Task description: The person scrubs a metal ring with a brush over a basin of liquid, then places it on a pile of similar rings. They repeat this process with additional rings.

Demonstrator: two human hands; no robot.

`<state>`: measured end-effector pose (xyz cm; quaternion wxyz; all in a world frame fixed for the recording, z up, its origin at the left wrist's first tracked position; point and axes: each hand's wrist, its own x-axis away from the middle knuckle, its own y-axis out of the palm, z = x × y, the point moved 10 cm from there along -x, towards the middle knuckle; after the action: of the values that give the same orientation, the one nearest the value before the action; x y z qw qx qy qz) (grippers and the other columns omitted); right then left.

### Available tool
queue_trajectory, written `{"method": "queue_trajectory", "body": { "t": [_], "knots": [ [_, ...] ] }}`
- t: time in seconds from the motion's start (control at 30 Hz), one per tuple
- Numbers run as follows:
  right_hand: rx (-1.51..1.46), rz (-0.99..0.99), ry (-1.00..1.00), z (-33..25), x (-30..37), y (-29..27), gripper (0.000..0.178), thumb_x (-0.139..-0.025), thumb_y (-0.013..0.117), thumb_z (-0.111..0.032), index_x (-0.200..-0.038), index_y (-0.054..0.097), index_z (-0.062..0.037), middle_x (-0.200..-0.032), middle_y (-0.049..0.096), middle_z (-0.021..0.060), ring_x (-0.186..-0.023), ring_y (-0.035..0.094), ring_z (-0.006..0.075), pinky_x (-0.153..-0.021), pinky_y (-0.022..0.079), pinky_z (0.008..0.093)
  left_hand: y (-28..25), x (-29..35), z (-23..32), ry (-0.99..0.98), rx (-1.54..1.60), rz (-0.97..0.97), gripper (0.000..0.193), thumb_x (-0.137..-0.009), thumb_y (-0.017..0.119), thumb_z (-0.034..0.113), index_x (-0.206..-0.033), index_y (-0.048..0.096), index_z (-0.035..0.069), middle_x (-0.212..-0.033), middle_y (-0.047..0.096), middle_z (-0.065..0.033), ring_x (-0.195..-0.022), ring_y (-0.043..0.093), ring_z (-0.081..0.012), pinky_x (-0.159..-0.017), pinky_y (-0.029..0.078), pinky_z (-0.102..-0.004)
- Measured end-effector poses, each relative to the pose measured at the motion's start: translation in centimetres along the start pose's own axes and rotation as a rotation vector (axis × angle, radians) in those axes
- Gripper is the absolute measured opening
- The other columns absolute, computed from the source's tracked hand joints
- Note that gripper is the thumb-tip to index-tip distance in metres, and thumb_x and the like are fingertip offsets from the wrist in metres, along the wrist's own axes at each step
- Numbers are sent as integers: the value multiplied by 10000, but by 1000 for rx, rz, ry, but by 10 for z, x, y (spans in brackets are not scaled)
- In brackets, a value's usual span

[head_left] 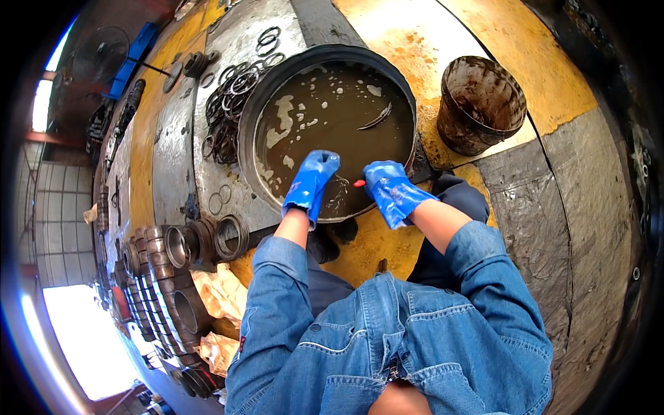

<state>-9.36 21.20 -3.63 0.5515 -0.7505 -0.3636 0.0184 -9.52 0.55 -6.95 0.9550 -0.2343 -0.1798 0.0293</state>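
Observation:
A wide round black basin (247,145) of murky brown liquid with patches of foam stands in front of me. Over its near edge my left hand (315,178), in a blue rubber glove, is closed in a fist; what it grips, if anything, is hidden. Beside it my right hand (393,188), gloved the same way, is closed around a small tool with a red end (359,184) pointing left. Thin pale streaks show between the hands, too fine to make out. A curved dark strip (375,117) floats near the far right of the basin.
Dark metal rings (227,114) lie heaped left of the basin. A grimy bucket (477,107) stands at its right. Stacked metal cylinders (181,247) and crumpled brown paper (220,294) are at the lower left. A fan (101,55) stands at the far left.

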Motion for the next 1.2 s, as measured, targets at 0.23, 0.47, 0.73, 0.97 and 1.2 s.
{"method": "queue_trajectory", "body": {
  "t": [0.23,0.47,0.73,0.97,1.2],
  "knots": [
    [153,-96,-87,0,-3,12,195,-856,781,-211,-1033,836,-149,-1012,812,63,-962,788,332,-785,586,488,105,-79,149,336,-1019,-4,487,-928,748,485,-1250,752,120,-1244,762,-146,-1161,715,-371,-986,565,-496],
    [218,-69,-95,-6,-31,46,265,-900,764,-260,-1140,820,-161,-1133,798,57,-1069,764,291,-848,557,473,159,-132,148,-17,-1326,-244,400,-958,727,440,-1281,770,207,-1364,723,-117,-1270,687,-365,-1014,570,-511],
    [170,-222,-90,5,-18,32,337,-815,864,-306,-1131,838,-190,-1115,812,45,-1048,778,283,-804,576,455,80,-95,155,133,-1110,3,340,-990,638,424,-1179,750,164,-1184,754,-179,-1102,714,-414,-932,568,-510],
    [-96,-75,35,15,-27,17,289,-843,802,-294,-1075,830,-123,-1071,804,152,-1016,775,386,-836,612,507,-55,-38,90,64,-150,69,337,-1074,643,247,-1240,695,-42,-1065,780,-93,-879,713,-147,-809,572,-332],
    [-1176,294,195,71,-69,-14,336,-922,723,-381,-932,764,-47,-836,741,51,-769,664,109,-711,526,321,-45,21,39,-27,583,86,379,-1033,665,123,-1351,613,-75,-1186,752,-187,-1073,744,-281,-927,622,-372]
  ]
}}
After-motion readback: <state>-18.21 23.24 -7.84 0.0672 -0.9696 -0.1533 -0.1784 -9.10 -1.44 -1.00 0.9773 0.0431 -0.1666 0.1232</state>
